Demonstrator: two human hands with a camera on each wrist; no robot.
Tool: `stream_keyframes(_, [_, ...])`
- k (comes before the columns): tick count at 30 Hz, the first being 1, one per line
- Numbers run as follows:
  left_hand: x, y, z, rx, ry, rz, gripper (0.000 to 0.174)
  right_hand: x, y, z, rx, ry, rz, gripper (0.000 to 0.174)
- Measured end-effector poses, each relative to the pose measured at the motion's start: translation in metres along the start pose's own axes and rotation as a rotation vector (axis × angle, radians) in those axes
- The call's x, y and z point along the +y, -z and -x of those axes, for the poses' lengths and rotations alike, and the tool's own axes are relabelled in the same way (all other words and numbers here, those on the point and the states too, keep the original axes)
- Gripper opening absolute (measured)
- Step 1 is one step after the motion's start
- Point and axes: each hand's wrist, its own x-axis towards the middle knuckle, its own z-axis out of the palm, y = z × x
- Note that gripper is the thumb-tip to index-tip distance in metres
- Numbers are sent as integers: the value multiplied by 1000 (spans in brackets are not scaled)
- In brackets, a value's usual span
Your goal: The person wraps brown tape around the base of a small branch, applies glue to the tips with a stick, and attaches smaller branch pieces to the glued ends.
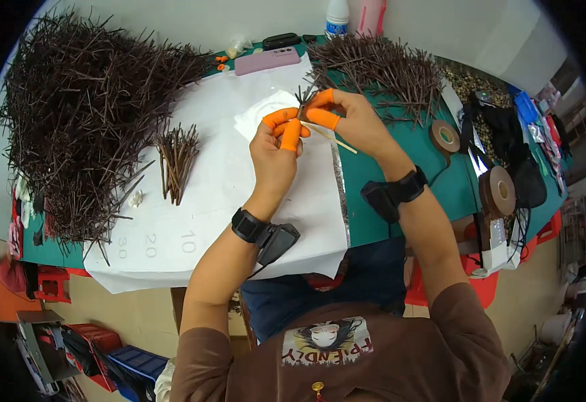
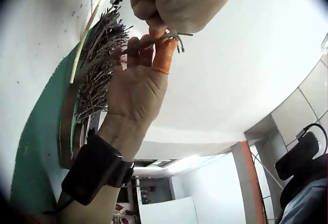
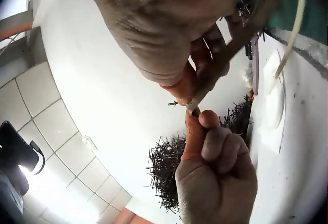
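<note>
Above the white paper sheet, my left hand pinches the stem of a small dark branched twig whose tips fan upward. My right hand meets it there, thumb and fingertips right at the stem. A brown strip of tape runs from the pinched spot past the right palm, and the right fingers hold it. Orange finger cots cover fingertips of both hands. The stem's lower end is hidden by the fingers.
A big heap of dark twigs fills the left side, with a small bundle beside it. More twigs lie at back right. Brown tape rolls stand at right. A purple phone and a pale stick lie nearby.
</note>
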Motion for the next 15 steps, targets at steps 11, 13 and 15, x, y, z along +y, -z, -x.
stream_keyframes(11, [-4,-6,2,-5,23,137,21,6,-11,5,-4,-264,-440,15])
stream_keyframes(13, [-6,-4,3,-53,8,184,25,5,-15,5,9,-245,-464,14])
stream_keyframes(15, [-4,-4,3,-67,43,220,28,8,-16,6,-13,-243,-531,14])
